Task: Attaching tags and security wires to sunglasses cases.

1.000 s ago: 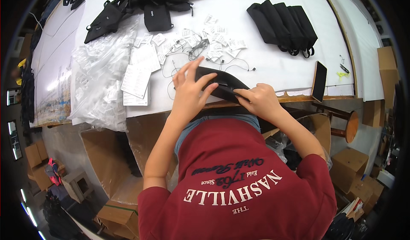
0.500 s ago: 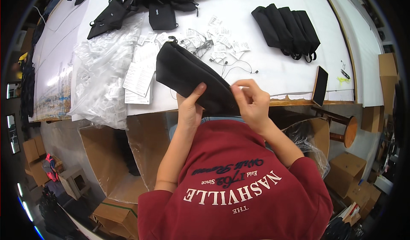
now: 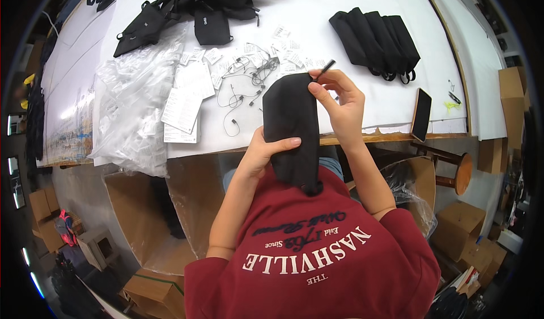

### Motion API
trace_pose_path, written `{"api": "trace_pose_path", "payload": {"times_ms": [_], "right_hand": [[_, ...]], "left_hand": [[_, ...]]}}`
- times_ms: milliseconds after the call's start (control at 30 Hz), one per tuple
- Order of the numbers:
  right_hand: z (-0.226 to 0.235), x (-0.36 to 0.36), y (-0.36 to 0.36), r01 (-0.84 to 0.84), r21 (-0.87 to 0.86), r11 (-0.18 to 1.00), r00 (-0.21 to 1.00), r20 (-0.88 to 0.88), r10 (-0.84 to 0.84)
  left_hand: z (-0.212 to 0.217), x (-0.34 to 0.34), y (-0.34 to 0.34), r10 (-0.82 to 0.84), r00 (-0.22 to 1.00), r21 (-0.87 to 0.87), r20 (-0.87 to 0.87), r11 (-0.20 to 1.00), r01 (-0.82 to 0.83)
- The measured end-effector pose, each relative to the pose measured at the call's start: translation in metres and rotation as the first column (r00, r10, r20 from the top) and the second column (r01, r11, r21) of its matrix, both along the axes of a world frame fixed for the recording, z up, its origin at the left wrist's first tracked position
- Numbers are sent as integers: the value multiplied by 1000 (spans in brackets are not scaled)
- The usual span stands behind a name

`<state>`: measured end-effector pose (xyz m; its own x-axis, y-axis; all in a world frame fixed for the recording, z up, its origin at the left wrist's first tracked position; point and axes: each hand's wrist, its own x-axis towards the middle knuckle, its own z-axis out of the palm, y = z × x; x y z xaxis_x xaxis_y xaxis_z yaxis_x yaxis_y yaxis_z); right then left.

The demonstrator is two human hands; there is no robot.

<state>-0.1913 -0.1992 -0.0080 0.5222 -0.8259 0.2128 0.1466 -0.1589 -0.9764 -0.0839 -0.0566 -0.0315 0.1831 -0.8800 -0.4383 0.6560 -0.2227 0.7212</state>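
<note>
A black zip pouch (image 3: 290, 109) hangs upright in front of my chest, over the table's near edge. Its lower side is gripped by my left hand (image 3: 262, 153), thumb lying across the fabric and fingers behind it. My right hand (image 3: 345, 106) pinches the pouch's upper right corner, where a black zipper pull (image 3: 326, 68) sticks up past the fingers. A black loop (image 3: 311, 188) shows at the pouch's bottom end. Just beyond the pouch lie loose white tags (image 3: 286, 52) and tangled black cords (image 3: 255, 72).
More black pouches (image 3: 209, 1) are heaped at the far left. Several others (image 3: 377, 44) lie overlapped at the right. A clear plastic bag (image 3: 133, 109) and printed cards (image 3: 184, 103) rest left. A phone (image 3: 421, 115) stands near the right edge; below are open cardboard boxes (image 3: 133, 217) and a wooden stool (image 3: 463, 174).
The pouch has turned from slanting to upright, its looped end swinging down toward me. My right hand has moved up to its top corner, and the zipper pull now shows.
</note>
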Motion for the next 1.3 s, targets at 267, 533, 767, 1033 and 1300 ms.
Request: {"api": "trace_pose_path", "payload": {"times_ms": [267, 533, 767, 1033, 1300], "right_hand": [[15, -10, 14, -88, -355, 931, 976, -216, 10], [30, -19, 39, -348, -168, 922, 905, -317, 283], [35, -22, 46, -399, -84, 913, 867, -357, 346], [31, -13, 42, -261, -344, 902, 944, -287, 164], [19, -23, 34, 30, -404, 914, 980, -168, -106]], "left_hand": [[-10, -2, -4, 206, 955, -33, -215, 976, -217], [-20, 28, -7, 286, 826, -28, -485, 939, -342], [-19, 32, -5, 331, 820, -58, -468, 914, -402], [-8, 25, -6, 352, 905, -98, -240, 918, -384], [-4, 27, -7, 516, 774, -9, -366, 830, -558]]}}
